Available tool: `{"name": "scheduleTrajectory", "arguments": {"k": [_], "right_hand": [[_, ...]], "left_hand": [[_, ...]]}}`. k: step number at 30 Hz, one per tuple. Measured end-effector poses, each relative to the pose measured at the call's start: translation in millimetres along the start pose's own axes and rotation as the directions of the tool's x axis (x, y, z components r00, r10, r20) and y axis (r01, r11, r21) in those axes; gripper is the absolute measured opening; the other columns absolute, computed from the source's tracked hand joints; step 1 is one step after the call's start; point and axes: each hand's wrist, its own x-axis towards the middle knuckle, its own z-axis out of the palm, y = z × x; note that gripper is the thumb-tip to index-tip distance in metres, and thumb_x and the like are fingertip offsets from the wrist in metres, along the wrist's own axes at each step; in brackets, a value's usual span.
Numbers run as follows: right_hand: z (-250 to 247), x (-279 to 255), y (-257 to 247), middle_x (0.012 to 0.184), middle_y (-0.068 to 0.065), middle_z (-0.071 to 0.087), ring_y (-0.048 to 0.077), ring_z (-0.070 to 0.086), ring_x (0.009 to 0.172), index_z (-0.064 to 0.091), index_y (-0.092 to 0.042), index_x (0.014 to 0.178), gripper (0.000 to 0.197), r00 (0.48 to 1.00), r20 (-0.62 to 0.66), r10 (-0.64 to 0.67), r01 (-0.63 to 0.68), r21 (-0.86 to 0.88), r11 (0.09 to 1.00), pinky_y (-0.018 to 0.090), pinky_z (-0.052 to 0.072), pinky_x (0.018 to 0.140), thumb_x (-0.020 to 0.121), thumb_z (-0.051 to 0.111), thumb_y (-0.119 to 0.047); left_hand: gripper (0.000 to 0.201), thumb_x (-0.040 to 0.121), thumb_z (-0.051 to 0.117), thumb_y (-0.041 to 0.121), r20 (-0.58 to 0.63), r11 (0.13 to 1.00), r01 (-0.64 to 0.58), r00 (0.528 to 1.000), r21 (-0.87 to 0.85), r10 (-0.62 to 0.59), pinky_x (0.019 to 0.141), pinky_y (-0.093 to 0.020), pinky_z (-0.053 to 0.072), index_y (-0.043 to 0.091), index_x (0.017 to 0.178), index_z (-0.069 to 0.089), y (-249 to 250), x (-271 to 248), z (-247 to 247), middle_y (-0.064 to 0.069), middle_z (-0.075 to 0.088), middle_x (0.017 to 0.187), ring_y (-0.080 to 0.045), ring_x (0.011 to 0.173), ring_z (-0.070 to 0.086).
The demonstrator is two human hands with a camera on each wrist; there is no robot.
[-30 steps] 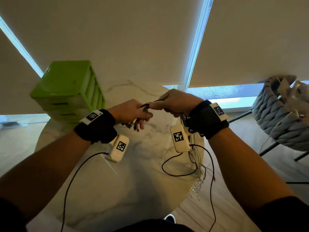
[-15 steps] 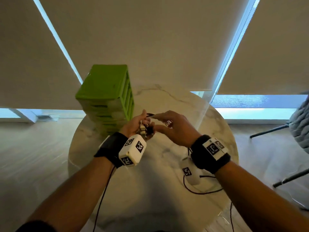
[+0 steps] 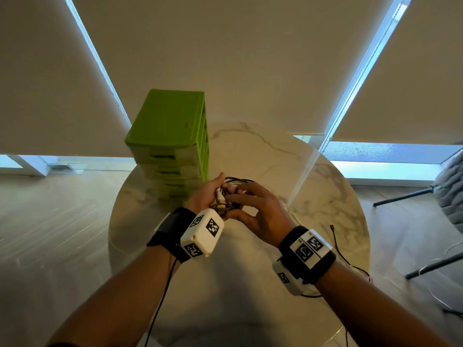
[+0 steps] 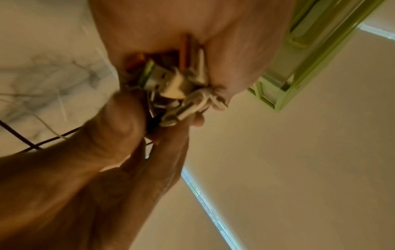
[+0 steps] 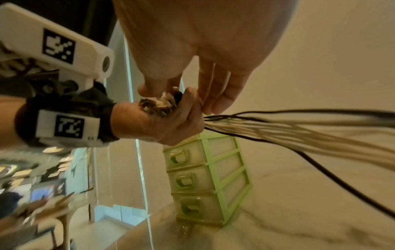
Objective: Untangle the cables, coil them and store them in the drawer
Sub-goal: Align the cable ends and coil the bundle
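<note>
Nearest to the person, two bare forearms reached out over the round marble table (image 3: 325,196), each wrist wrapped in a black band carrying a white tracker box printed with black-and-white squares. A thin black lead hung down from the left band

Just beyond the wrists, the left hand (image 3: 208,194) had its fingers curled round a bunch of cables (image 5: 288,128), gripping them near their plug ends; the white and metal connectors (image 4: 171,84) stuck out of the fist in a cluster. The right hand (image 3: 260,209) came in from the other side, thumb and fingertips pinching at those same connectors while its remaining fingers lay loosely spread over the bundle. Both hands were held above the tabletop, touching one another around the bunch

From the left fist the white and black strands fanned out toward the right side of the table and trailed down over its edge

Just behind the hands, on the far left part of the table, stood the green drawer unit (image 3: 172,136), its translucent drawers (image 5: 192,169) all pushed in

Farther back were pale roller blinds with strips of daylight between them, and a grey woven chair (image 3: 451,186) off to the right
</note>
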Motion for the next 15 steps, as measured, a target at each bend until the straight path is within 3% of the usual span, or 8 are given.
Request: {"name": "scheduleTrajectory", "arguments": {"k": [2,4,8,10,13,15], "right_hand": [[3,-5,6,0.114,-0.003,0.063,0.008,0.059,0.101,0.074,-0.024,0.103,0.024,0.997,-0.030,0.072,-0.069,0.094,0.993,0.016,0.048,0.078,0.088,0.063,-0.039],[4,-8,8,0.115,-0.006,0.062,0.005,0.057,0.101,0.075,-0.025,0.099,0.015,0.989,-0.045,0.141,-0.135,0.118,0.984,0.020,0.052,0.075,0.090,0.064,-0.031],[6,-8,-2,0.119,-0.006,0.058,0.003,0.053,0.100,0.072,-0.024,0.106,0.019,0.976,-0.069,0.207,-0.202,0.069,0.977,0.017,0.048,0.082,0.089,0.066,-0.028],[5,-7,-7,0.120,-0.004,0.055,0.003,0.051,0.096,0.070,-0.024,0.112,0.025,0.976,-0.100,0.192,-0.187,0.055,0.981,0.013,0.045,0.081,0.088,0.066,-0.028],[1,-5,-10,0.122,-0.001,0.053,0.011,0.054,0.103,0.066,-0.026,0.119,0.033,0.986,-0.068,0.152,-0.150,0.028,0.988,0.026,0.050,0.088,0.086,0.064,-0.033],[0,-2,-9,0.125,0.000,0.052,0.015,0.054,0.109,0.065,-0.025,0.121,0.038,0.992,-0.020,0.123,-0.123,-0.030,0.992,0.033,0.051,0.091,0.086,0.062,-0.039]], "left_hand": [[0.040,0.094,0.046,0.039,0.048,0.999,-0.008,0.999,-0.042,0.010,0.065,-0.029,0.051,0.013,0.064,0.050,0,-1,-5,-0.006,0.061,0.066,-0.020,0.067,0.065],[0.038,0.092,0.049,0.034,0.108,0.998,-0.002,0.994,-0.069,0.010,0.071,-0.031,0.052,0.013,0.061,0.051,-3,-2,-5,-0.008,0.064,0.074,-0.020,0.077,0.067],[0.046,0.097,0.042,0.035,0.178,0.996,0.010,0.984,-0.090,0.006,0.068,-0.030,0.056,0.012,0.060,0.059,-4,-5,3,-0.002,0.065,0.066,-0.017,0.076,0.067],[0.053,0.099,0.038,0.035,0.189,0.998,0.004,0.982,-0.063,0.009,0.077,-0.033,0.055,0.011,0.059,0.064,-2,-7,8,0.001,0.064,0.064,-0.016,0.073,0.066],[0.054,0.099,0.038,0.034,0.172,0.999,-0.012,0.985,-0.044,0.020,0.100,-0.039,0.040,0.011,0.058,0.064,-2,-9,10,0.003,0.061,0.060,-0.015,0.067,0.066],[0.055,0.099,0.038,0.033,0.150,0.999,-0.026,0.988,-0.043,0.032,0.094,-0.039,0.045,0.011,0.056,0.063,-3,-10,11,0.003,0.060,0.057,-0.014,0.063,0.066]]}}
